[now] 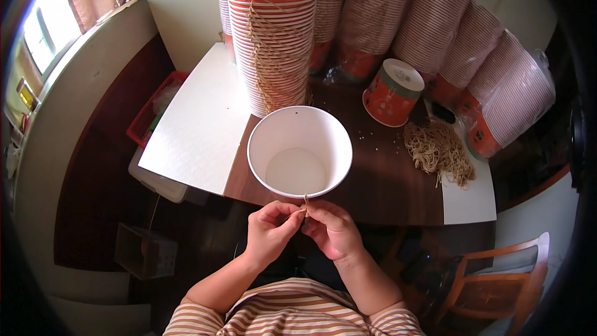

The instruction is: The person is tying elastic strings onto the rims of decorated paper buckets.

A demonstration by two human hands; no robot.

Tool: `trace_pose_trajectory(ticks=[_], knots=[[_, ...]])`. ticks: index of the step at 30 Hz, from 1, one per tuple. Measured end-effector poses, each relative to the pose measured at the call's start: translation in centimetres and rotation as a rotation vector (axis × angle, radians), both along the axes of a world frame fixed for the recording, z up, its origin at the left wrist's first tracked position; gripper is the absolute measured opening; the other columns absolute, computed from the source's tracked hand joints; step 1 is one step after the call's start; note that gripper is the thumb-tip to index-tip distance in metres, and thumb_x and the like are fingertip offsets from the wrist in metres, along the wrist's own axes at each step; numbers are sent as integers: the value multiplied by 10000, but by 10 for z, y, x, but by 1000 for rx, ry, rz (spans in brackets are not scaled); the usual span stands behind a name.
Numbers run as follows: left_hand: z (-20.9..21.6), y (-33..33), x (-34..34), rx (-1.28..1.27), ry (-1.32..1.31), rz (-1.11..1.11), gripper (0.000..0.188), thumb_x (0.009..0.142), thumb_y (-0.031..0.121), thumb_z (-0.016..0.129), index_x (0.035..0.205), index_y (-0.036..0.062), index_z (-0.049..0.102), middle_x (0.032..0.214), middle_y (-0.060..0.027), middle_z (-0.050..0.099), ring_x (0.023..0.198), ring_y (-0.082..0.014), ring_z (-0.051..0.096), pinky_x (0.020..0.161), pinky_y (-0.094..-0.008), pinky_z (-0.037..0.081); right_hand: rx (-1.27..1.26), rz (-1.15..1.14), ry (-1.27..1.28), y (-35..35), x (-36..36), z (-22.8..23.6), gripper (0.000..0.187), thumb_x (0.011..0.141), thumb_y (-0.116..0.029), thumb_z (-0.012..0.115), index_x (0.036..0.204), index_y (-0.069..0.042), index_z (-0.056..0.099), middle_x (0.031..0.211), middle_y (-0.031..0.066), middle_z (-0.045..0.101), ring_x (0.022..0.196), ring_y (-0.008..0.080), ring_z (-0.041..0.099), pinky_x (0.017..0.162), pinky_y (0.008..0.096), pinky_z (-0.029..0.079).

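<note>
Left hand (268,229) and right hand (336,229) pinch string (306,200) at the near rim of the cup (298,134); it stands mouth-up near the tabletop (398,196) edge, apparently for easy reach.

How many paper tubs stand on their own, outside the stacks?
2: an open tub, mouth up, just beyond the left hand and right hand; an upside-down tub near the string heap. More may be hidden behind the wrapped stacks.

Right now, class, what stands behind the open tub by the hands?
A tall stack of nested tubs, draped with twine. The open tub hides part of the stack's foot.
</note>
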State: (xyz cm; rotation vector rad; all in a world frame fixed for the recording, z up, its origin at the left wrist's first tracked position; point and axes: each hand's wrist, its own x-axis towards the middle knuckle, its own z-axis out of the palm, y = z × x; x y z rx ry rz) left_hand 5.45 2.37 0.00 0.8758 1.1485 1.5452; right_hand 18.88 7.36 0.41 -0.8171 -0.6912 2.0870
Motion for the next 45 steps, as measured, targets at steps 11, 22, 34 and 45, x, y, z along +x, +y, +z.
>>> trace_pose_trajectory(ticks=[11,22,34,45], knots=[[-4,7,5,551,850,341,261,710,-39,730,953,13,647,850,-101,651,575,-95,559,468,-194,437,2,-32,97,-5,-2,-6,127,909,-123,563,972,-46,643,791,12,616,682,92,538,680,256,458],[-3,6,0,571,838,315,229,737,-64,700,950,3,648,829,-103,660,674,-142,636,556,-219,498,59,-66,44,-7,-5,-8,130,883,-128,607,980,-59,661,814,-14,622,665,61,491,624,213,403],[-5,-3,-7,99,-9,26,70,875,17,615,918,-34,638,830,-64,672,624,-58,559,546,-174,446,278,-78,-105,0,-2,-1,144,859,-86,650,981,-8,651,936,51,654,808,104,591,785,237,470],[-8,2,-10,22,-206,2,112,894,88,623,944,-12,634,816,-48,671,610,-34,509,533,-165,400,876,-243,-612,2,0,0,103,898,-68,603,976,0,600,927,38,635,780,76,574,706,223,476]])
